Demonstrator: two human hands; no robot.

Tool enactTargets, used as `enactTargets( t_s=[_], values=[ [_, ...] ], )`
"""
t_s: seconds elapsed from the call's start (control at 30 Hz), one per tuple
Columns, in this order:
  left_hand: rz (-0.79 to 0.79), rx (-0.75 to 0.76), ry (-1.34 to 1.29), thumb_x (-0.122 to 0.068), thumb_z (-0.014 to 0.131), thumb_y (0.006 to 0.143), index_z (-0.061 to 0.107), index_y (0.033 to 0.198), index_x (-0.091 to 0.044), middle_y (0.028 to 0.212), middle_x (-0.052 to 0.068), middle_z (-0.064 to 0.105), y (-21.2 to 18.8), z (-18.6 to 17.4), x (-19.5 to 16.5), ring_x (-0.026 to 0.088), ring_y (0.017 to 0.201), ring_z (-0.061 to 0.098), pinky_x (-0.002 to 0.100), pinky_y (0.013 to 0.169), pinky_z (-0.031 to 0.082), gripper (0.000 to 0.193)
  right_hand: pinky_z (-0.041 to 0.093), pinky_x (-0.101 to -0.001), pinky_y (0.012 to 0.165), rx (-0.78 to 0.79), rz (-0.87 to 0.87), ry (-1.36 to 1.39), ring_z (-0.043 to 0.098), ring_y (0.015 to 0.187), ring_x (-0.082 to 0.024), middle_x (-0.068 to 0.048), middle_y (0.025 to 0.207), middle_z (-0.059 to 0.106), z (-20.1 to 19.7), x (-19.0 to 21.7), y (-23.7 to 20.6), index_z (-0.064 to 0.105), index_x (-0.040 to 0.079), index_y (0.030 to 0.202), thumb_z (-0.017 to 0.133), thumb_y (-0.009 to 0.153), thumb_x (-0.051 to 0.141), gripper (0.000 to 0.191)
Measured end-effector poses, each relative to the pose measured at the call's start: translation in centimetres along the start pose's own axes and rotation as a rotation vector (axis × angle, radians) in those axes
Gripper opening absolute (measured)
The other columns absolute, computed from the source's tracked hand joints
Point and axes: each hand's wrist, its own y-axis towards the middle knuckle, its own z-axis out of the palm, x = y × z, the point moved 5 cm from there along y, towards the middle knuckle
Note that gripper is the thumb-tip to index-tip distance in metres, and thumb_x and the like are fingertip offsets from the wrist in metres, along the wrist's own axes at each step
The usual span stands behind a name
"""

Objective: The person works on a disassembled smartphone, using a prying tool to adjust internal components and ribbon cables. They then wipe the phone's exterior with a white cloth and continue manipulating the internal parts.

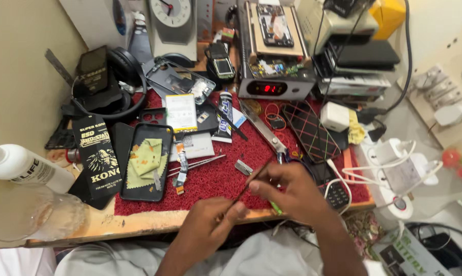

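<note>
Pinching thin tool (251,183), both hands (272,197); phone case (147,161) holds cloth (144,158).

Rough red fibre mat (215,179), matt wood bench edge (139,222), shiny metal scissors (261,128).

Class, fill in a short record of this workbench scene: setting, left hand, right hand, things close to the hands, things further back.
Setting: cluttered wooden bench with a red mat
Left hand: pinches the lower end of a thin dark strip
Right hand: pinches the strip's upper part
Near the hands: tweezers, small metal piece, black phone case holding a green cloth
Further back: grey box with red digits, glue tube, headphones
</note>
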Motion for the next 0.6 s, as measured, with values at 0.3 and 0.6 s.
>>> enactTargets(
  t_s=[0.3,0.6],
  values=[
    [-0.018,-0.309,0.195,-0.031,0.061,0.098,0.065,0.071,-0.003,0.064,0.017,0.063,4.1,-3.5,2.2,0.037,0.062,0.064,0.048,0.057,0.046,0.039,0.059,-0.0379,0.078,-0.349,0.078,-0.906,0.077,0.082,-0.027,-0.019,0.101,0.078,-13.0,12.6,23.5,0.074,0.005,0.115,0.077,0.089,0.041,0.044],
    [0.019,-0.358,0.088,-0.030,0.066,0.095,0.073,0.101,-0.005,0.070,0.013,0.067,5.0,-6.4,4.6,0.033,0.064,0.068,0.045,0.057,0.051,0.027,0.056,-0.0420,0.087,-0.489,0.104,-1.093,0.073,0.096,-0.035,-0.024,0.107,0.073,-9.5,13.7,33.6,0.073,0.000,0.112,0.088,0.071,0.054,0.069]
  ],
)
